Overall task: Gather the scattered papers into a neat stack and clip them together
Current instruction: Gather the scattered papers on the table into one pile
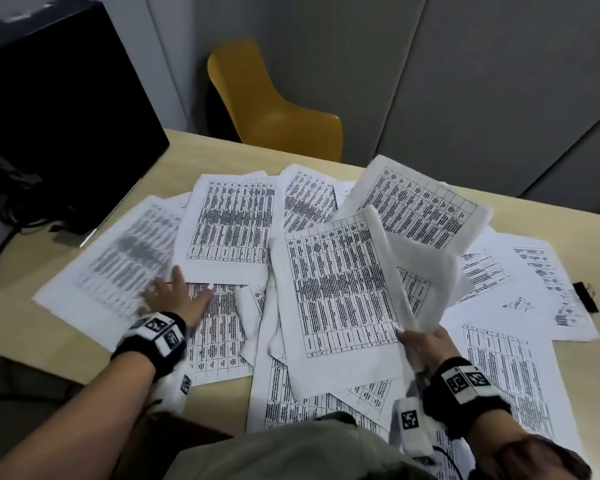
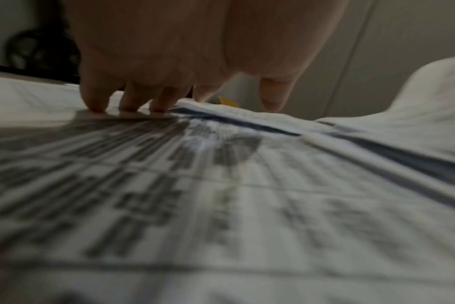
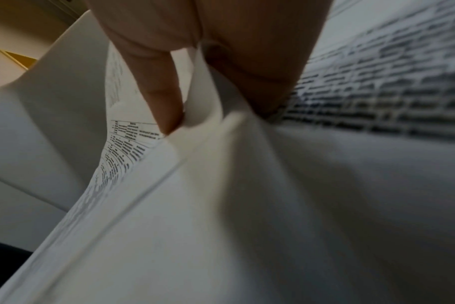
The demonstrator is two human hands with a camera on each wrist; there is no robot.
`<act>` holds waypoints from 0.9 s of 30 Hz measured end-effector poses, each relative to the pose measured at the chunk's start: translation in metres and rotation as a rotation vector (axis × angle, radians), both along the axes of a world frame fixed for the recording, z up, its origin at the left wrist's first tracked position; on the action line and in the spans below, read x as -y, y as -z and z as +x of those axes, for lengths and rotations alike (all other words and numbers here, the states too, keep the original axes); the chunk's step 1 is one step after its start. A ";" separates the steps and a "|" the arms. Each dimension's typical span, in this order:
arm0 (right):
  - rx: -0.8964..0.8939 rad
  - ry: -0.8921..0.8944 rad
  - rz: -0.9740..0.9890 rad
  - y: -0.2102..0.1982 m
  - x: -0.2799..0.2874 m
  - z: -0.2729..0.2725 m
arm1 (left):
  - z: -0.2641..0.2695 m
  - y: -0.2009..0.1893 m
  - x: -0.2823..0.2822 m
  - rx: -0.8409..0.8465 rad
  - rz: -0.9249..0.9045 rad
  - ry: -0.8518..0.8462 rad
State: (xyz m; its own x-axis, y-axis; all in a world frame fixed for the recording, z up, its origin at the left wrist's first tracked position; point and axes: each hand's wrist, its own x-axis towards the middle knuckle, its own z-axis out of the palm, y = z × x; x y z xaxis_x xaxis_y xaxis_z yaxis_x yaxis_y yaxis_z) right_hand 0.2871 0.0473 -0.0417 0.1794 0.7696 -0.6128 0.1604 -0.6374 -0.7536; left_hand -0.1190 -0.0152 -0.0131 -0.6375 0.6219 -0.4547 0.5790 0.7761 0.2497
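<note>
Several printed white sheets (image 1: 229,223) lie scattered and overlapping across the light wooden table (image 1: 201,147). My left hand (image 1: 175,294) lies flat with straight fingers on sheets at the left; in the left wrist view its fingertips (image 2: 127,107) press down on a printed page (image 2: 221,205). My right hand (image 1: 425,342) pinches a few lifted sheets (image 1: 340,289) by their near edge, and these curl up above the pile. In the right wrist view the thumb and fingers (image 3: 166,115) pinch that paper (image 3: 247,205). A black binder clip (image 1: 585,296) lies at the table's right edge.
A black monitor (image 1: 59,109) with cables (image 1: 14,199) stands at the back left of the table. A yellow chair (image 1: 274,109) sits behind the table against a grey wall. More sheets (image 1: 506,372) lie near the front right edge.
</note>
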 end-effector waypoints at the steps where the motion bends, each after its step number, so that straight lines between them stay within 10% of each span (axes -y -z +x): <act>1: 0.007 -0.019 -0.011 0.000 -0.001 0.001 | 0.010 0.000 0.002 0.010 -0.007 0.049; 8: 0.060 -0.059 -0.022 0.000 -0.002 0.004 | 0.003 -0.029 -0.006 0.195 0.391 -0.203; 15: 0.062 -0.071 -0.024 0.003 -0.002 0.004 | -0.012 -0.014 -0.010 0.023 -0.053 -0.115; 21: 0.074 -0.070 -0.016 0.000 -0.002 0.003 | 0.022 -0.016 -0.006 0.046 -0.073 0.085; 27: 0.068 -0.076 -0.010 -0.001 -0.001 0.003 | -0.033 -0.027 -0.013 0.003 0.369 -0.512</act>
State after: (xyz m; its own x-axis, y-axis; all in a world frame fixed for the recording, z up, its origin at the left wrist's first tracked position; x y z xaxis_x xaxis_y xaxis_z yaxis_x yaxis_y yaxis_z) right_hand 0.2896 0.0480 -0.0404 0.1623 0.7764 -0.6090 0.2588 -0.6291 -0.7330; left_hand -0.1516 -0.0017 0.0138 -0.8948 0.3548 -0.2711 0.1560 0.8173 0.5547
